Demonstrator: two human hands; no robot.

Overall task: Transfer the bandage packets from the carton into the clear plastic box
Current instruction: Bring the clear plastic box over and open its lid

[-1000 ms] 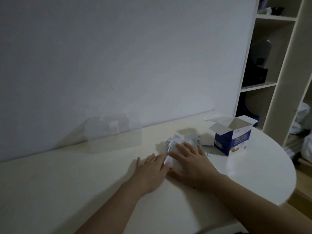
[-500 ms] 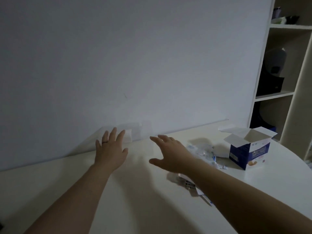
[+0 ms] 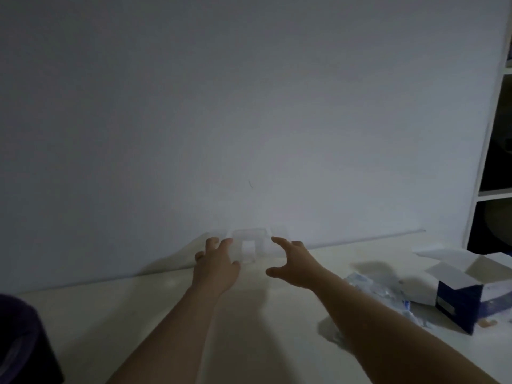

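Packets point(image 3: 379, 286) lie by the carton point(image 3: 465, 297) while our left hand point(image 3: 216, 268) and right hand point(image 3: 295, 268), fingers point(image 3: 278, 241) spread empty, flank the unfilled box point(image 3: 249, 241).

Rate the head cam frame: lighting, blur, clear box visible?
Head view: dim, low contrast, slightly soft. The clear plastic box is a faint ghost against the wall, between left hand and right hand. Soft shadows on the table; carton and bandage packets readable.

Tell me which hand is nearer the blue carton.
Right. The right hand hovers left of the carton, beyond the packet pile; the left hand is farther left, by the clear plastic box.
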